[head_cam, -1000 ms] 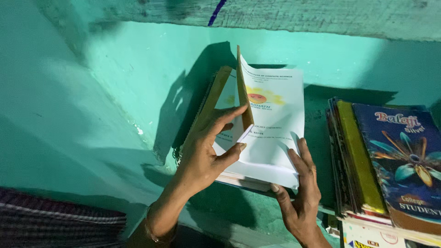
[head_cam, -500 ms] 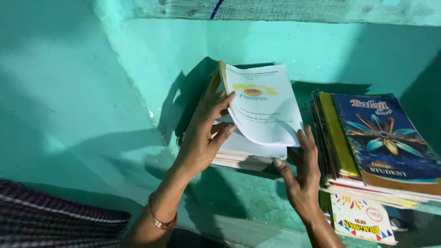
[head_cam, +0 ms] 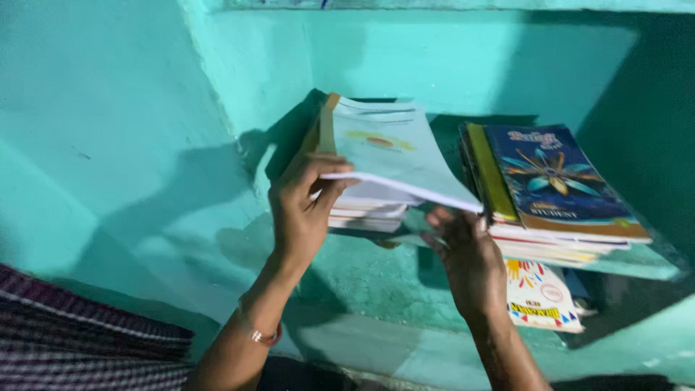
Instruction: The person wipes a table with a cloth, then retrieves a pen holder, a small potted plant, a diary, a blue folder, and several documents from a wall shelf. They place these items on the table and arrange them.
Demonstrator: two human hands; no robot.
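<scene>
Head view shows my left hand clamped on the white booklet, lifting its pages off the pile on the shelf. My right hand supports its lower edge from below, fingers curled, beside the stack of books.

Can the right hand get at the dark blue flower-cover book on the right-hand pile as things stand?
Probably yes: the right hand sits beside that pile, and the blue book lies uncovered on top.

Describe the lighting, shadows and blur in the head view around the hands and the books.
Head view: light from the front left throws a hard shadow of the left hand and the open booklet on the turquoise wall; the alcove's right side is dark; the right hand is shaded and slightly motion-blurred; the book stack is fairly sharp, with no glare.
</scene>
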